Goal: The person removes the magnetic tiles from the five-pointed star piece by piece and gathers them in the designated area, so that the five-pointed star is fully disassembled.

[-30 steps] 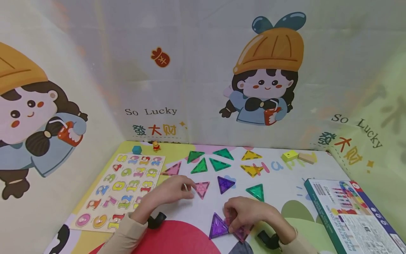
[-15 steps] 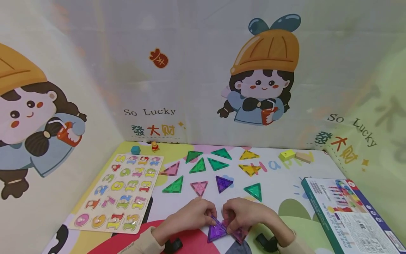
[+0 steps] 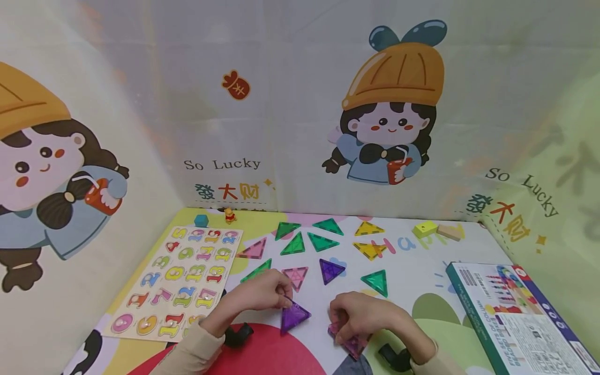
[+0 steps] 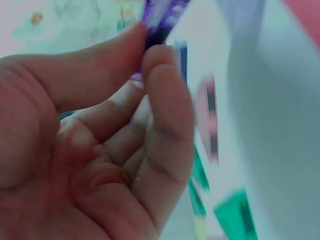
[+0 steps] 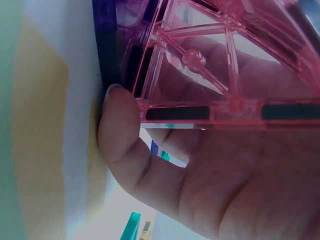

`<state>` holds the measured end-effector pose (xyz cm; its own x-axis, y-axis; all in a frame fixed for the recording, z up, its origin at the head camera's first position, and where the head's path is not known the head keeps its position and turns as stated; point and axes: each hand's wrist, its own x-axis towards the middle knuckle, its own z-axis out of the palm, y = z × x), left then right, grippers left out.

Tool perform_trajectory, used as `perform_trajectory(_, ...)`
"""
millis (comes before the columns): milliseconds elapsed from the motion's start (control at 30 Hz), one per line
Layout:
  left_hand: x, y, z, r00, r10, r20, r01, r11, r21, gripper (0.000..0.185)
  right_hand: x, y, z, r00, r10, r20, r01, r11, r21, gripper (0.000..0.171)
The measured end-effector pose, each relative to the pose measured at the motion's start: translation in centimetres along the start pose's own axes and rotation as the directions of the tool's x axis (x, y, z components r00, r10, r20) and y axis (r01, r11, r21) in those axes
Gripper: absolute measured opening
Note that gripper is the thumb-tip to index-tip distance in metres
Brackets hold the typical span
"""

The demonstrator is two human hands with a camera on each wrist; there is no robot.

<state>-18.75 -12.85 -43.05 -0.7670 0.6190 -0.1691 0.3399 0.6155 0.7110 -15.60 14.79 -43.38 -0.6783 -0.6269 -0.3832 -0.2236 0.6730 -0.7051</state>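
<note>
In the head view my left hand [image 3: 285, 300] pinches a corner of a purple triangle tile [image 3: 294, 316] that lies on the play mat, a little left of my right hand. The left wrist view shows thumb and forefinger closed on that purple tile [image 4: 161, 19]. My right hand [image 3: 339, 326] curls over a pink triangle tile [image 3: 354, 345] near the mat's front edge. Seen from the right wrist, the clear pink tile [image 5: 215, 75] lies against my fingers, with the thumb [image 5: 120, 130] at its edge. Another pink tile [image 3: 295, 276] and a purple tile [image 3: 330, 270] lie just beyond my hands.
Green triangles [image 3: 294, 244], yellow triangles [image 3: 369, 250] and one more green triangle [image 3: 376, 282] are spread across the mat. A number puzzle board [image 3: 180, 276] lies on the left, a toy box [image 3: 515, 317] on the right. Small blocks [image 3: 426, 229] sit at the back right.
My left hand left the pink tile, came to the purple tile beside my right hand, and has drawn it off to the left. The right hand stayed over the pink tile.
</note>
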Motion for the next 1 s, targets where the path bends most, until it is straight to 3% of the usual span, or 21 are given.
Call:
perform_trajectory(100, -0.3, -0.9, -0.8, 0.999, -0.034, -0.03, 0.036, 0.997, 0.063, 0.014, 0.0, 0.0, 0.1, 1.0, 0.008, 0.005, -0.008, 1.0, 0.012, 0.02)
perform_trajectory(233, -0.5, -1.5, -0.9, 0.995, -0.063, -0.082, 0.074, 0.988, 0.135, 0.013, 0.0, 0.0, 0.1, 1.0, 0.016, 0.002, -0.016, 0.999, 0.029, 0.02)
perform_trajectory(400, -0.5, -1.1, -0.3, 0.983, -0.084, -0.162, 0.115, 0.973, 0.198, 0.013, -0.3, -0.1, 0.0, 1.0, 0.011, -0.004, -0.011, 0.999, 0.032, 0.02)
perform_trajectory(533, -0.4, -0.4, 0.0, 0.98, -0.088, -0.178, 0.122, 0.975, 0.187, 0.011, -1.1, 0.1, -0.6, 0.999, -0.019, -0.032, 0.017, 0.999, -0.038, 0.023)
perform_trajectory(633, -0.3, 0.3, 0.7, 0.989, -0.047, -0.143, 0.07, 0.984, 0.163, 0.009, -2.1, 0.2, -1.1, 0.999, -0.006, -0.049, 0.003, 0.997, -0.071, 0.028)
perform_trajectory(733, 0.1, 1.2, 2.0, 0.998, 0.022, -0.066, -0.013, 0.991, 0.132, 0.01, -3.2, 0.2, -1.3, 0.997, 0.033, -0.068, -0.039, 0.996, -0.08, 0.031)
perform_trajectory(867, 0.8, 2.6, 4.2, 0.993, 0.109, 0.042, -0.113, 0.986, 0.123, 0.017, -4.3, 0.2, -1.0, 0.993, 0.056, -0.108, -0.063, 0.996, -0.067, 0.031)
perform_trajectory(1000, 1.5, 3.6, 5.9, 0.988, 0.135, 0.074, -0.146, 0.974, 0.174, 0.022, -4.5, 0.8, -0.5, 0.99, 0.038, -0.139, -0.034, 0.999, 0.03, 0.023)
